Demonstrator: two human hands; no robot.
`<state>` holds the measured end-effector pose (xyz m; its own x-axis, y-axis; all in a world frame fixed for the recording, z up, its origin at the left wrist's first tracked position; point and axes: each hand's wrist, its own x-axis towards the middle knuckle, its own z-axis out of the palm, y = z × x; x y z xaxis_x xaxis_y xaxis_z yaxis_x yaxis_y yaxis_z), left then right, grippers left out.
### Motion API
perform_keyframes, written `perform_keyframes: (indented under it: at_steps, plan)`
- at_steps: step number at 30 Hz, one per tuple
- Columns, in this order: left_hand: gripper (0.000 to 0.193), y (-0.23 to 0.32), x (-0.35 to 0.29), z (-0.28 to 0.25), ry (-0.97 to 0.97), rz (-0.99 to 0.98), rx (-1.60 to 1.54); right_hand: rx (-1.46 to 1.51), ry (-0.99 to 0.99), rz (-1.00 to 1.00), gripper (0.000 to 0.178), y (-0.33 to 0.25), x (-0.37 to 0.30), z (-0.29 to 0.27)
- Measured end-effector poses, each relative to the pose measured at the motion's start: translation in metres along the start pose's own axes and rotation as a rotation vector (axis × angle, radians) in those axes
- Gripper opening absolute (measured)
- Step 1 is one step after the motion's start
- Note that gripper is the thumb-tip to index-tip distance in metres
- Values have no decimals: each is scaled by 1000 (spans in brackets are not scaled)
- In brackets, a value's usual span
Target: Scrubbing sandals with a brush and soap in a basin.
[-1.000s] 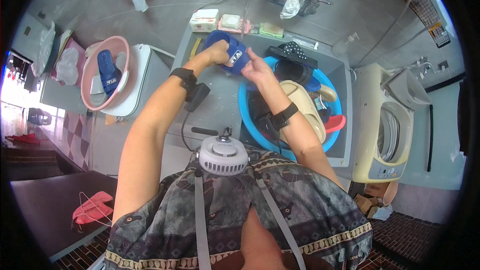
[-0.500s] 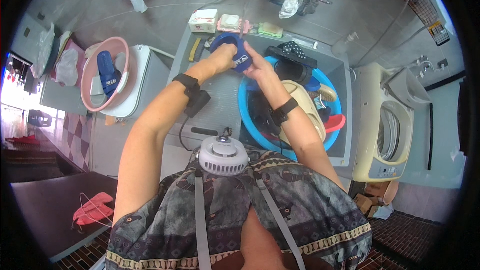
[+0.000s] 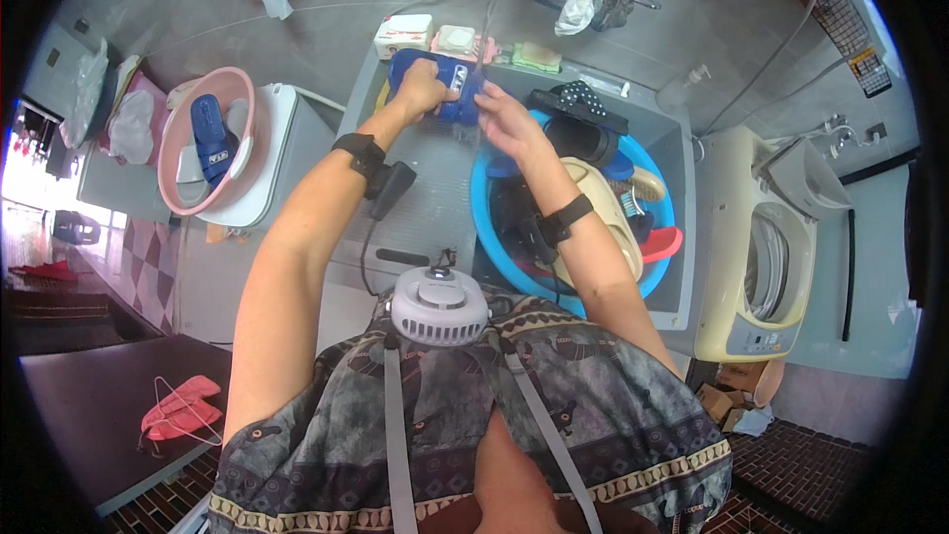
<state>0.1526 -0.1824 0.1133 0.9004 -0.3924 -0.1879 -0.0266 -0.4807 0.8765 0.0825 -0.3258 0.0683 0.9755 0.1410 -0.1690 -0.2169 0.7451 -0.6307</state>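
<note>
My left hand [image 3: 420, 89] is closed around a blue slide slipper [image 3: 457, 89] with a white mark on its strap. A stream of water [image 3: 488, 10] falls from above onto the slipper's right end and splashes below it. My right hand [image 3: 509, 122] is at that end, fingers bent and apart, their tips at the slipper's edge; whether they press on it is hard to see. Below my right forearm stands a blue basin [image 3: 484, 227] full of footwear, with a beige slipper [image 3: 605, 222], a dark polka-dot slipper [image 3: 578, 99] and a brush [image 3: 647, 184].
The basin sits in a grey sink [image 3: 682, 277] with a ribbed washboard [image 3: 420, 208] on its left. Soap boxes [image 3: 403, 38] line the back ledge. Left, a pink basin [image 3: 170, 163] holds another blue slipper [image 3: 211, 138]. A washing machine [image 3: 727, 237] stands right.
The slipper has turned and shifted left, now lying lengthwise under the water with its strap toward the stream. My left hand moved left with it; my right hand has drawn slightly away and bent its fingers.
</note>
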Motion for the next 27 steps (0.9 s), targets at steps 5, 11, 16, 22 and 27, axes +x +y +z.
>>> perform_keyframes:
  at_steps: [5, 11, 16, 22, 27]
  plan:
    - [17, 5, 10, -12, 117, -170, -375, -896, 129, -217, 37, 10, -14, -2]
    - [32, 9, 9, -32, 38, -268, -388, -1052, 259, -295, 42, 36, -13, -44]
    - [48, -2, 2, -55, -55, -408, -447, -1031, 633, -246, 60, 32, -15, -50]
    - [43, -22, -1, -68, -114, -446, -535, -243, 425, 103, 66, 26, -18, -30]
    - [43, -26, -5, -74, -136, -497, -588, -38, 285, 180, 55, 28, -5, -41]
